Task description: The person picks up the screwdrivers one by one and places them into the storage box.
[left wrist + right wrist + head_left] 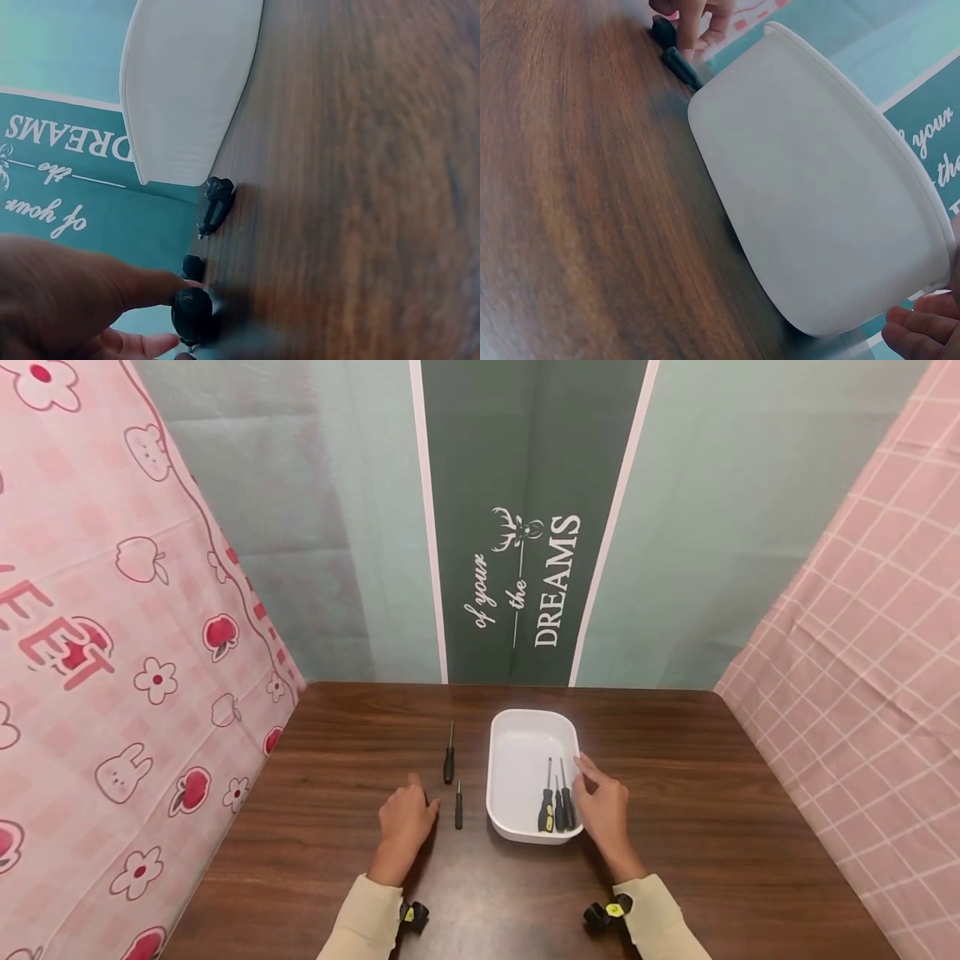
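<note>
My left hand (pixel 405 814) is low over the table left of the box. Its thumb and fingers pinch a black-handled screwdriver (pixel 193 313), mostly hidden under the hand in the head view. To its right lie a small black screwdriver (pixel 459 808) and, farther back, a longer one (pixel 448 765). My right hand (pixel 603 810) holds the right rim of a white box (pixel 517 837), its fingers (pixel 922 326) against the outer wall. Inside, three screwdrivers rest side by side at the right: a black-and-yellow one (pixel 547 810) and two dark ones (pixel 567 806).
The brown wooden table (pixel 675 760) carries all of this. A green printed cloth (pixel 360 568) hangs behind its back edge. Pink cloths hang at the left (pixel 120 635) and the right (pixel 862 693).
</note>
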Available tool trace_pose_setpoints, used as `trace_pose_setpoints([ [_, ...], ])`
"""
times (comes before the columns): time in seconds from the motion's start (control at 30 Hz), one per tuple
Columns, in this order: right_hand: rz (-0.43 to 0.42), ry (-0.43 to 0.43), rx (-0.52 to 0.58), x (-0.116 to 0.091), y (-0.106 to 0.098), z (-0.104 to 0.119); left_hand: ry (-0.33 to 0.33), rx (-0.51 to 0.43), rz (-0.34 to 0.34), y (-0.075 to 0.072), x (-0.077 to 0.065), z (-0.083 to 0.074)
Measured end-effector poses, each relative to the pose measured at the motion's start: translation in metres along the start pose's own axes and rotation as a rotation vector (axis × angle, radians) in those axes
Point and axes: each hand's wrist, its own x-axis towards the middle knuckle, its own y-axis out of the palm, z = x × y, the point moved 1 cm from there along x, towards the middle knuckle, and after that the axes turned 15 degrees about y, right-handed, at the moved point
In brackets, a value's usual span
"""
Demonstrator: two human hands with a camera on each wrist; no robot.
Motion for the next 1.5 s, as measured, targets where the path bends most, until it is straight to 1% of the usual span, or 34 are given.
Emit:
trace_pose_setpoints([
  [0.1,0.000,0.002,-0.003,0.000,0.000,0.000,-0.017,-0.018,0.002,0.001,0.001,0.000],
  [0.23,0.000,0.005,-0.001,0.000,-0.001,0.001,-0.020,-0.026,0.008,0.002,0.002,0.002],
  [0.5,0.009,0.013,-0.009,0.000,-0.001,0.000,0.019,-0.028,0.025,0.003,0.005,0.006],
  [0.67,0.013,0.020,-0.004,0.000,-0.001,-0.001,0.027,-0.023,0.033,0.005,0.006,0.008],
  [0.9,0.009,0.007,-0.003,0.000,-0.001,0.000,0.033,-0.030,0.058,0.008,0.009,0.011],
  [1.17,0.006,0.017,0.003,0.001,-0.001,0.000,0.038,-0.070,0.093,0.006,0.011,0.014],
  [1.33,-0.002,0.002,0.012,0.001,0.000,0.000,0.035,-0.090,0.114,0.006,0.011,0.017],
  [1.5,-0.011,-0.010,0.023,0.000,0.001,-0.002,0.039,-0.113,0.112,0.006,0.010,0.018],
])
